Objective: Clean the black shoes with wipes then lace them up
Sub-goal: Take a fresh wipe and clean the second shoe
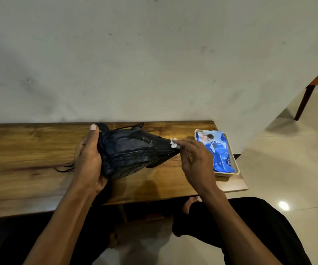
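A black shoe (pixel 133 153) is held on its side above the wooden bench (pixel 30 169), sole toward me, toe pointing right. My left hand (pixel 89 159) grips its heel end, thumb up over the back. My right hand (pixel 196 161) pinches a small crumpled white wipe (pixel 174 144) against the toe tip. A loose black lace (pixel 65 167) trails on the bench left of my left hand, and another lace end (pixel 133 127) sticks out behind the shoe. Only one shoe is in view.
A blue wipes pack (pixel 216 152) lies in a cream tray (pixel 229 174) at the bench's right end. A grey wall stands right behind the bench. Tiled floor and a chair leg (pixel 303 104) are to the right. My knees are below the bench edge.
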